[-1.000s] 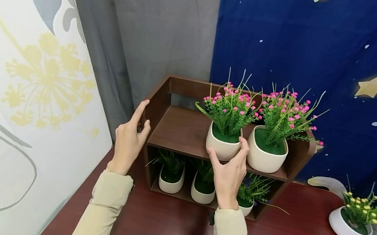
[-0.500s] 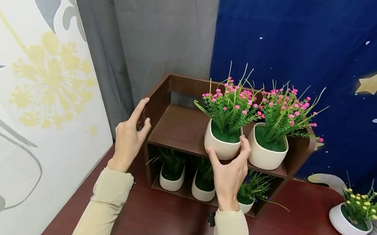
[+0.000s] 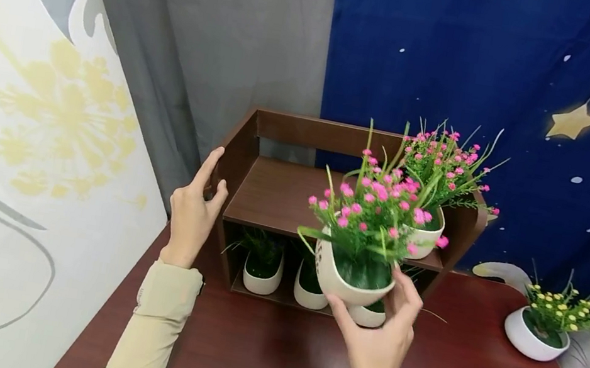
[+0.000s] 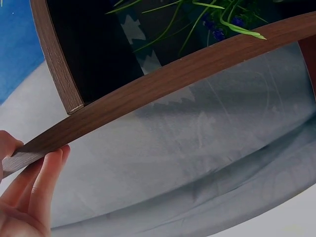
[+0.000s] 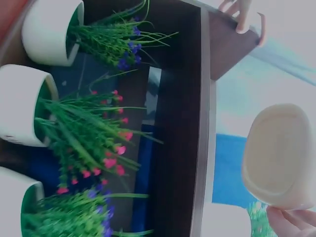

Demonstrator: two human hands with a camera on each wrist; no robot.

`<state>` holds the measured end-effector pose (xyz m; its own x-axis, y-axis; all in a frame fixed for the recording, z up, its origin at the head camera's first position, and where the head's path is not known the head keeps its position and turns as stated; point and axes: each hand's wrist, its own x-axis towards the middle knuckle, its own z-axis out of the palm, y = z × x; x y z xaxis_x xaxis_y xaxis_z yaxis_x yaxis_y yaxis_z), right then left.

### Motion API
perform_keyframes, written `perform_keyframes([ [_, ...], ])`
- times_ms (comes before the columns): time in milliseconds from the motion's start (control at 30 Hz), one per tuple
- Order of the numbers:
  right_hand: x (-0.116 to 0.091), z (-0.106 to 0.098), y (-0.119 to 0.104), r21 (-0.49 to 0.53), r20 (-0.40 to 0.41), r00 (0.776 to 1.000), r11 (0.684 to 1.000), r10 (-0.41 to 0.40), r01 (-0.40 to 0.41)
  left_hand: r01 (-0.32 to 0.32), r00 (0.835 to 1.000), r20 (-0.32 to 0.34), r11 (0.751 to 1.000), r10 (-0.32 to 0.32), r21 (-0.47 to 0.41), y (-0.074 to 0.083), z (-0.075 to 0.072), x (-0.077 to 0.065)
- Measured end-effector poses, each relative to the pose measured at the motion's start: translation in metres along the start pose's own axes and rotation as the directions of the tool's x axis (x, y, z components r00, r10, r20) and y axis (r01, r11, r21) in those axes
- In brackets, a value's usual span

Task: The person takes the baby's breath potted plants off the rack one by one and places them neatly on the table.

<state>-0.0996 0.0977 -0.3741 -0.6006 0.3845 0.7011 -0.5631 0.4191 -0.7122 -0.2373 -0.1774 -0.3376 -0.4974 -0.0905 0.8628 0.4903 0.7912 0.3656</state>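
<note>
My right hand [image 3: 377,342] grips a cream pot of pink artificial flowers [image 3: 357,285] low on its side, thumb at the front and fingers on the right. The plant is held up in front of the shelf, tilted; its pale underside shows in the right wrist view. My left hand [image 3: 192,219] pinches the left side panel of the brown wooden shelf [image 3: 284,198], thumb and fingers on either face of the panel [image 4: 123,101] in the left wrist view. A second pot of pink flowers [image 3: 427,239] stands at the right of the top board, partly hidden behind the held plant.
On the lower board stand several cream potted plants, among them a left one [image 3: 262,278] and a pink-flowered one [image 5: 22,106]. A white pot with yellow flowers [image 3: 535,337] stands on the red-brown table [image 3: 258,356] at the right. Grey and blue curtains [image 3: 440,53] hang behind.
My right hand has lifted the pink-flowered plant off the top board and brought it forward, slightly right, tilting it. My left hand stays on the side panel.
</note>
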Motion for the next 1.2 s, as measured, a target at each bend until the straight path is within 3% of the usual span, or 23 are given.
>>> perform_keyframes([
  [133, -0.016, -0.024, -0.007, 0.128, -0.026, 0.995, 0.988, 0.094, -0.09, 0.008, 1.0, -0.005, 1.0, -0.008, -0.008, 0.001, 0.0, 0.0],
  [267, -0.026, -0.048, -0.011, 0.332, -0.096, 0.98, 0.934, 0.173, -0.133, 0.006, 1.0, 0.002, 1.0, -0.006, -0.011, 0.001, -0.001, 0.0],
  [367, -0.023, -0.068, -0.008, 0.472, -0.158, 0.975, 0.879, 0.157, -0.065, 0.001, 1.0, -0.002, 1.0, -0.001, -0.013, 0.001, -0.002, 0.001],
  [500, -0.011, -0.1, 0.002, 0.488, -0.25, 0.96, 0.873, 0.122, 0.016, -0.004, 1.0, -0.006, 1.0, 0.004, -0.02, 0.002, -0.001, 0.002],
  [567, -0.004, -0.117, 0.012, 0.414, -0.293, 0.949, 0.91, 0.112, 0.02, -0.006, 1.0, -0.009, 1.0, 0.006, -0.023, 0.002, -0.001, 0.002],
  [633, 0.0, -0.133, 0.024, 0.214, -0.325, 0.937, 0.975, 0.13, -0.061, -0.007, 1.0, -0.01, 1.0, 0.006, -0.021, 0.003, -0.001, 0.002],
  [700, 0.003, -0.148, 0.042, -0.004, -0.352, 0.924, 0.986, 0.153, -0.165, -0.005, 1.0, -0.013, 1.0, 0.005, -0.02, 0.004, 0.0, 0.001],
  [733, 0.003, -0.155, 0.053, -0.119, -0.369, 0.913, 0.966, 0.173, -0.231, -0.006, 1.0, -0.013, 1.0, 0.006, -0.019, 0.004, 0.0, 0.002],
  [800, 0.003, -0.167, 0.076, -0.28, -0.389, 0.891, 0.892, 0.233, -0.355, -0.006, 1.0, -0.013, 1.0, 0.006, -0.016, 0.004, 0.0, 0.003],
  [900, 0.0, -0.181, 0.112, -0.337, -0.385, 0.87, 0.831, 0.308, -0.443, -0.005, 1.0, -0.019, 1.0, 0.005, -0.024, 0.004, 0.001, 0.003],
  [1000, -0.007, -0.188, 0.143, -0.365, -0.328, 0.877, 0.809, 0.352, -0.461, 0.007, 1.0, -0.026, 0.999, -0.008, -0.04, 0.003, 0.003, 0.003],
  [1200, -0.015, -0.188, 0.184, -0.49, -0.182, 0.919, 0.778, 0.351, -0.394, 0.022, 1.0, -0.02, 0.999, -0.023, -0.05, 0.005, 0.0, 0.004],
])
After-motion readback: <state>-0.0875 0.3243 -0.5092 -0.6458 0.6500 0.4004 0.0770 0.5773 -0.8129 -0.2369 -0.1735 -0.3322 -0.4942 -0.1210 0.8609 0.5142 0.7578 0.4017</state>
